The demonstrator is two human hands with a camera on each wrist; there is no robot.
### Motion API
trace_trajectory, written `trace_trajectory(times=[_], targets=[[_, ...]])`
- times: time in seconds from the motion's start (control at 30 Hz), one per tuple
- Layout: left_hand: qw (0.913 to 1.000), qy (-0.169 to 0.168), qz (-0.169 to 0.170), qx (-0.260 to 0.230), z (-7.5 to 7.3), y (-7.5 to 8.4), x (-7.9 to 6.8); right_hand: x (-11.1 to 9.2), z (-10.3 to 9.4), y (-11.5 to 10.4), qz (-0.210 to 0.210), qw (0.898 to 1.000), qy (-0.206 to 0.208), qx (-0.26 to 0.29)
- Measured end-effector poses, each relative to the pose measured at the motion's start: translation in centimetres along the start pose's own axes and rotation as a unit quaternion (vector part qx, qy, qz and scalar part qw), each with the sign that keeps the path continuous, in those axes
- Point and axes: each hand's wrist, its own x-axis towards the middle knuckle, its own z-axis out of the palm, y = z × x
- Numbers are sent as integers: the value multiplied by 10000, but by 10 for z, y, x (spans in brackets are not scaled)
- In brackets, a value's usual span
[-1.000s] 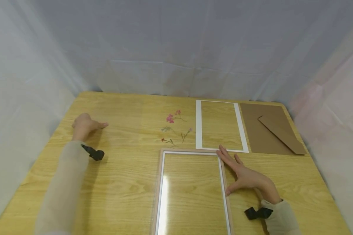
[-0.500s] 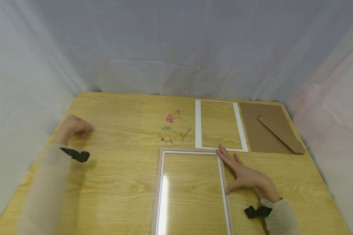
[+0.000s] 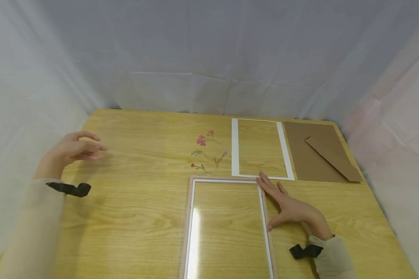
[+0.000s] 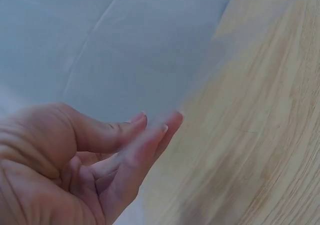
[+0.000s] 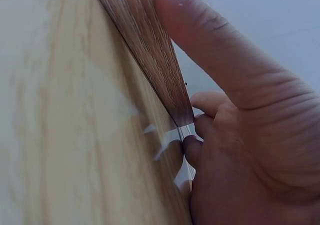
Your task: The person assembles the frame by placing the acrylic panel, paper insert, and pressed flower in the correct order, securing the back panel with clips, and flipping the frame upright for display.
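Note:
My left hand is raised over the left side of the table. In the left wrist view its thumb and fingertips pinch the edge of a clear sheet, which shows only as a hazy strip. My right hand rests with spread, fairly straight fingers at the top right corner of a picture frame, its thumb against the right side. That frame has a pale wood rim with a white inner edge, and glare crosses its middle. The right wrist view shows the thumb beside the brown wood-grain side.
Several pressed flowers, among them a pink one and a red one, lie beyond the picture frame. Right of them lies a white rectangular border. A brown backing board with a raised flap sits at the far right.
My left hand has moved left and towards me, and its fingers have spread. The right hand, the picture frame and the flowers have stayed put.

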Motion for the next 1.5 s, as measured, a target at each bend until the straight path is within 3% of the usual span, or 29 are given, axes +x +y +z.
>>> trace_trajectory(times=[0.2,0.37,0.67,0.93,1.1,1.27,1.5], targets=[[9964,12,63,-845,0,13,-16,-1,1,1,-43,10000,10,22],[9857,-136,326,-1650,3,15,-25,-1,1,2,-49,10000,10,0],[9731,-396,759,-2139,33,29,-28,0,1,0,-14,10000,30,26],[9725,-902,1038,-1881,79,42,-31,0,1,0,-37,10000,43,52],[9786,-1036,1013,-1461,112,47,-33,0,1,-1,-5,9999,56,102],[9824,-1159,978,-1091,144,44,-34,1,1,0,62,9999,65,81],[9823,-1389,796,-971,182,32,-36,1,2,1,26,9999,38,148]])
